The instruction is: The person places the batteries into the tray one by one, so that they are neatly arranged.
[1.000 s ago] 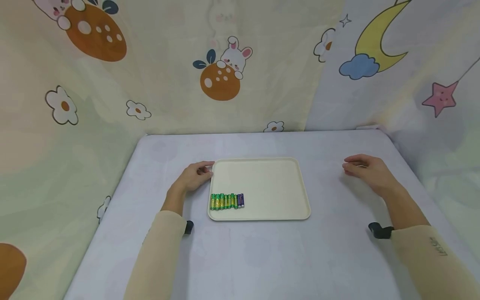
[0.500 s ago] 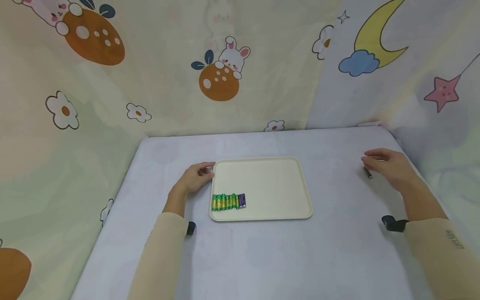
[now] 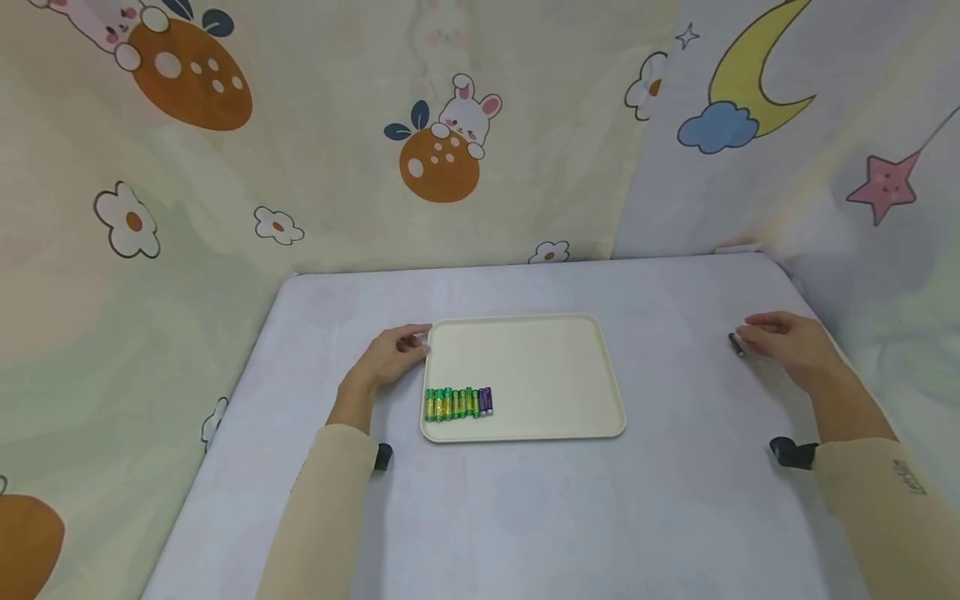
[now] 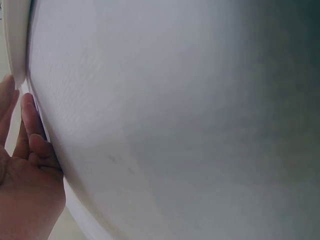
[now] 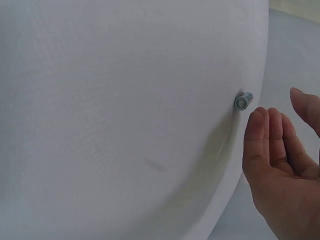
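A cream tray [image 3: 540,367] lies on the table, and my left hand [image 3: 390,354] holds its left rim near the far corner. In the left wrist view, the thumb and fingertips [image 4: 29,102] meet the tray's edge [image 4: 16,40]. Several green and yellow batteries [image 3: 450,404] stand side by side in the tray's near left corner, with two purple batteries [image 3: 486,401] at the row's right end. On the right of the table lies a single dark battery [image 3: 737,345]. My right hand [image 3: 795,346] is just beside it, fingers extended and apart from the battery [image 5: 243,101].
A pale cloth covers the table [image 3: 525,508]. Printed curtains [image 3: 330,150] hang behind the table and at both sides. Black wrist straps [image 3: 793,452] show at the sleeves.
My right hand has moved right across the table, and the single battery that was hidden is now exposed on the cloth. The left hand and tray have stayed put.
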`<act>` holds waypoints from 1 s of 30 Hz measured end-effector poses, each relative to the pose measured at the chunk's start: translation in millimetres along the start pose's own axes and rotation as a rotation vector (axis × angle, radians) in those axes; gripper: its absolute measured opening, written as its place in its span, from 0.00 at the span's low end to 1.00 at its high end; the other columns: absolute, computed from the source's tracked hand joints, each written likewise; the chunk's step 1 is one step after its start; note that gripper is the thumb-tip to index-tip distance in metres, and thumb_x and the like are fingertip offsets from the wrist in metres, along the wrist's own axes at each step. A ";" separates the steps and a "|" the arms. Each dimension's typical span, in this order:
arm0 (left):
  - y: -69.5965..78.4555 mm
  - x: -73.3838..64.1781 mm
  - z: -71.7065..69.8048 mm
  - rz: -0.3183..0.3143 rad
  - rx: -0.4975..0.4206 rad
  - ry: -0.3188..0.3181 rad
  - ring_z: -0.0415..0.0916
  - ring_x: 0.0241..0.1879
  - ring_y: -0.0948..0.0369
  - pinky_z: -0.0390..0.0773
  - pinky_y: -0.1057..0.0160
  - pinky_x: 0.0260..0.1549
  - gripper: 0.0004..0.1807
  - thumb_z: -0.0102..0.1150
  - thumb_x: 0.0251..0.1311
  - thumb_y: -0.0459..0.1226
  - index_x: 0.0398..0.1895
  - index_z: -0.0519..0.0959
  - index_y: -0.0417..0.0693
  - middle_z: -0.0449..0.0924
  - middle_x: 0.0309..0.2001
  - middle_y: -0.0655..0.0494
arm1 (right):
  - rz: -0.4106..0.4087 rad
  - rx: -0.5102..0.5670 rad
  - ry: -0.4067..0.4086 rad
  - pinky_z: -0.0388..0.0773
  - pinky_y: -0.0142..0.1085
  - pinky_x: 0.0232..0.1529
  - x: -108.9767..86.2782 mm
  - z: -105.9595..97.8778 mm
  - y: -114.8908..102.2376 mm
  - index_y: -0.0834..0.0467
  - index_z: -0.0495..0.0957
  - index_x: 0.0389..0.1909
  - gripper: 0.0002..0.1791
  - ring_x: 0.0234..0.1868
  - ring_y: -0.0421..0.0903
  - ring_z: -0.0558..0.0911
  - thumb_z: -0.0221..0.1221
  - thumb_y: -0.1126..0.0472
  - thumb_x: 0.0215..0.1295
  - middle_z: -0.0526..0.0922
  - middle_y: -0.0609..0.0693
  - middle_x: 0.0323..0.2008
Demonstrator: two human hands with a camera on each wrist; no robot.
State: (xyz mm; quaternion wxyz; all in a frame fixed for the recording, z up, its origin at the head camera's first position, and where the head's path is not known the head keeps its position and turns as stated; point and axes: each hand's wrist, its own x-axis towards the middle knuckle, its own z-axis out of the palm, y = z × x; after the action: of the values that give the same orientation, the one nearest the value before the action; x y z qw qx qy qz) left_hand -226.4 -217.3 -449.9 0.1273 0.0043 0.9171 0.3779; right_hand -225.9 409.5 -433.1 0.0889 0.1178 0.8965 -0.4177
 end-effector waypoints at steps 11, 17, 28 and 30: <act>1.4 -0.3 -3.1 0.011 -0.007 -0.005 0.72 0.53 0.53 0.72 0.52 0.54 0.25 0.60 0.73 0.44 0.72 0.74 0.57 0.77 0.54 0.51 | 0.032 -0.075 0.029 0.73 0.45 0.48 4.2 16.5 6.3 0.68 0.67 0.68 0.40 0.57 0.60 0.74 0.59 0.39 0.72 0.73 0.68 0.60; -1.1 0.3 -1.9 0.010 -0.007 -0.001 0.72 0.53 0.53 0.72 0.52 0.53 0.26 0.60 0.73 0.44 0.72 0.74 0.57 0.77 0.54 0.52 | 0.051 -0.148 0.097 0.72 0.48 0.45 5.7 24.7 -1.7 0.69 0.70 0.63 0.32 0.53 0.63 0.75 0.64 0.49 0.70 0.77 0.68 0.54; -3.2 2.9 -1.3 0.009 -0.020 -0.004 0.72 0.52 0.53 0.71 0.53 0.53 0.25 0.60 0.73 0.45 0.72 0.74 0.58 0.77 0.54 0.52 | 0.049 -0.177 0.093 0.73 0.50 0.45 5.9 28.5 -4.7 0.68 0.73 0.61 0.26 0.54 0.62 0.76 0.60 0.52 0.72 0.79 0.68 0.54; -3.2 2.6 -1.8 0.001 -0.024 -0.004 0.72 0.52 0.54 0.71 0.53 0.53 0.25 0.60 0.73 0.45 0.72 0.74 0.58 0.77 0.54 0.52 | 0.026 -0.137 0.049 0.73 0.49 0.48 5.3 31.0 -6.6 0.67 0.72 0.63 0.28 0.56 0.61 0.75 0.60 0.49 0.74 0.77 0.68 0.57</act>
State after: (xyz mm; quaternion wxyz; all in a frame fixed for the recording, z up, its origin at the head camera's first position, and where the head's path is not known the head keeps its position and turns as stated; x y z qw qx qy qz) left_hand -229.0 -220.5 -451.5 0.1290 0.0043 0.9122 0.3890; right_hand -231.0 382.2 -449.4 0.0801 0.1335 0.9232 -0.3514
